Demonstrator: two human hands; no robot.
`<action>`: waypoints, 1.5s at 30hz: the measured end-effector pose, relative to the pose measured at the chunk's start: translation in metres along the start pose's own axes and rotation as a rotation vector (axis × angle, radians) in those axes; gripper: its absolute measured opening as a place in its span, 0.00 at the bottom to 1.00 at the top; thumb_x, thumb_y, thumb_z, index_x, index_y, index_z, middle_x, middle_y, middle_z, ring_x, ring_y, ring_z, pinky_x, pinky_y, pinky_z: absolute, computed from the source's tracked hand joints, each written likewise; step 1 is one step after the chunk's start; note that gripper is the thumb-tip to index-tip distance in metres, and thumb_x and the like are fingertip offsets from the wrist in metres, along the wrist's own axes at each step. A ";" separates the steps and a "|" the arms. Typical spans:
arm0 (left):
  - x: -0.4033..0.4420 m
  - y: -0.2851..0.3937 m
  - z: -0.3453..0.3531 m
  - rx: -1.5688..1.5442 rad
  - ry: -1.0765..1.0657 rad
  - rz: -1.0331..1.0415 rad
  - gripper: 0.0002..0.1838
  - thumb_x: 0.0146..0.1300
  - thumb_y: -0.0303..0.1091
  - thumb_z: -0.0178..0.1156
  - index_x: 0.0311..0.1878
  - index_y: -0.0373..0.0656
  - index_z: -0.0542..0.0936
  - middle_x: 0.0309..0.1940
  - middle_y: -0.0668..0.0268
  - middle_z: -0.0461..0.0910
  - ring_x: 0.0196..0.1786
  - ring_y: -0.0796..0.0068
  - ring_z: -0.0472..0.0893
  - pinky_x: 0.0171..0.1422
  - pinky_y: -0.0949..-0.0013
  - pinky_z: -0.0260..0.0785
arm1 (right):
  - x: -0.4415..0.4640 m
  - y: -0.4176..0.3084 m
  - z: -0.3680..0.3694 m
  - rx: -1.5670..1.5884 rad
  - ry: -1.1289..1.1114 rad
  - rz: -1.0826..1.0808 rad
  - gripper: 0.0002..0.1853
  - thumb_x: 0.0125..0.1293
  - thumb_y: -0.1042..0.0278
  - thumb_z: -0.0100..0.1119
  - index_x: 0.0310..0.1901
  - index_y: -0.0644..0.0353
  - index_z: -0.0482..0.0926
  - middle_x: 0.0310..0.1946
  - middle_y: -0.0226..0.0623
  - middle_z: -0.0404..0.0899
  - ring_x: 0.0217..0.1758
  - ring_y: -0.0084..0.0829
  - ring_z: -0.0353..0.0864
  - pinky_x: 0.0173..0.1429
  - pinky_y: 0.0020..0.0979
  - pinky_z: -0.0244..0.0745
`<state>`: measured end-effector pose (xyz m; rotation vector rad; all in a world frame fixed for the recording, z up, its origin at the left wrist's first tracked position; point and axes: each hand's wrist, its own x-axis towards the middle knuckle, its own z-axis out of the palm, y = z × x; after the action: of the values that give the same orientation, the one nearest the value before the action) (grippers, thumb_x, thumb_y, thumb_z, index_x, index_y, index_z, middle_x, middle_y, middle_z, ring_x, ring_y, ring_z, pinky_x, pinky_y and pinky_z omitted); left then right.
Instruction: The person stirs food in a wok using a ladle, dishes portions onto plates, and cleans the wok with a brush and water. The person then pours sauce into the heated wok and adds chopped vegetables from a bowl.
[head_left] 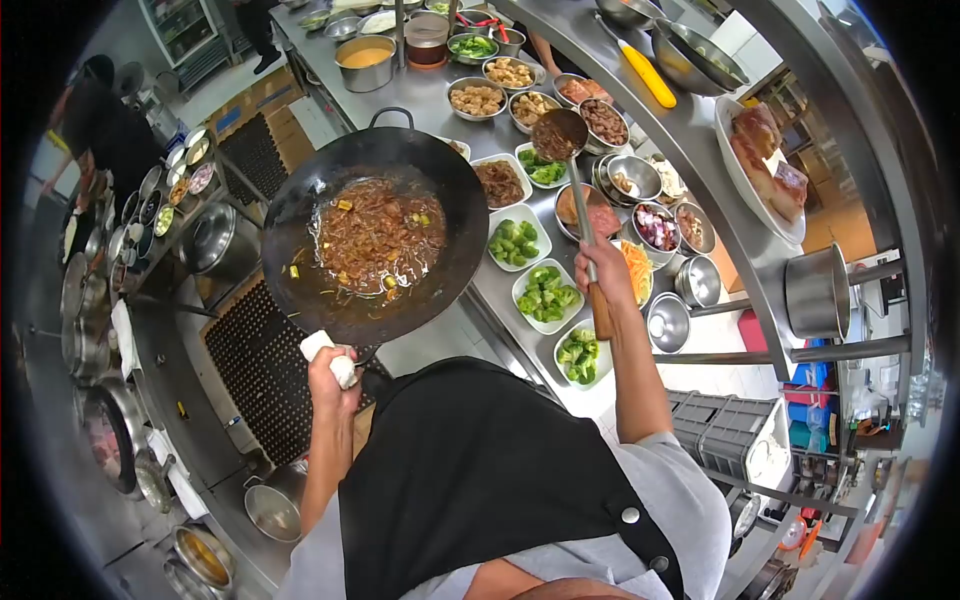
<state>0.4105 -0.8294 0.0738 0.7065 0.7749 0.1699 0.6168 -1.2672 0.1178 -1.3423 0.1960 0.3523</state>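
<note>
My left hand (335, 378) is closed round a white cloth (330, 358) at the near handle of a large black wok (300, 235). Brown saucy meat with yellow-green pieces (375, 240) lies in the wok. In my right hand (605, 272) is the wooden-ended handle of a long metal ladle (560, 133). Its bowl, coated with brown sauce, hangs above the food bowls at the counter. Beside the wok stand a white dish of brown shredded food (499, 183) and white dishes of broccoli (546, 296).
A steel counter (345, 90) carries many metal bowls and a pot of orange liquid (366, 62). An overhead shelf (700, 145) holds a yellow-handled tool (648, 75) and a meat dish (765, 165). People stand at upper left and beyond the counter.
</note>
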 end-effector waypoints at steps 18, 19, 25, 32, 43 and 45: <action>-0.015 0.002 -0.028 -0.004 0.101 0.065 0.10 0.57 0.29 0.59 0.42 0.47 0.73 0.25 0.65 0.79 0.25 0.73 0.80 0.21 0.70 0.66 | 0.061 0.033 -0.025 -0.144 0.238 0.002 0.21 0.70 0.75 0.59 0.63 0.52 0.78 0.21 0.26 0.72 0.14 0.21 0.69 0.17 0.27 0.65; -0.016 0.001 -0.028 0.001 0.123 0.074 0.11 0.57 0.29 0.59 0.43 0.47 0.73 0.25 0.64 0.79 0.24 0.72 0.79 0.21 0.70 0.66 | 0.059 0.033 -0.024 -0.161 0.258 -0.016 0.21 0.70 0.74 0.59 0.64 0.53 0.78 0.21 0.26 0.72 0.15 0.21 0.70 0.17 0.26 0.65; -0.021 -0.005 -0.030 0.009 0.141 0.076 0.09 0.57 0.29 0.59 0.41 0.47 0.74 0.25 0.64 0.80 0.24 0.73 0.80 0.21 0.70 0.65 | 0.063 0.030 -0.035 -0.282 0.218 -0.009 0.20 0.69 0.71 0.61 0.63 0.57 0.78 0.21 0.26 0.72 0.17 0.21 0.71 0.19 0.26 0.66; -0.027 -0.017 -0.036 -0.015 0.113 0.068 0.09 0.57 0.30 0.59 0.41 0.48 0.74 0.25 0.63 0.80 0.22 0.72 0.78 0.20 0.70 0.64 | 0.057 0.031 -0.027 -0.160 0.252 -0.037 0.19 0.70 0.73 0.60 0.62 0.57 0.78 0.21 0.26 0.72 0.16 0.21 0.71 0.18 0.26 0.65; -0.017 -0.026 -0.061 -0.017 0.093 0.009 0.03 0.58 0.30 0.57 0.35 0.45 0.75 0.23 0.62 0.79 0.18 0.73 0.75 0.18 0.70 0.66 | 0.006 0.029 0.014 -0.194 0.171 -0.142 0.29 0.70 0.73 0.58 0.73 0.54 0.69 0.22 0.27 0.73 0.14 0.22 0.70 0.17 0.27 0.65; -0.019 -0.024 -0.061 0.021 0.083 0.036 0.03 0.58 0.30 0.58 0.35 0.44 0.75 0.23 0.62 0.79 0.18 0.74 0.75 0.19 0.71 0.66 | -0.021 0.026 0.034 -0.141 0.053 -0.112 0.32 0.71 0.73 0.58 0.76 0.53 0.67 0.22 0.27 0.73 0.14 0.22 0.70 0.18 0.27 0.65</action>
<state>0.3524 -0.8237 0.0389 0.7376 0.8449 0.2251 0.5857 -1.2325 0.1085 -1.4962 0.1418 0.2400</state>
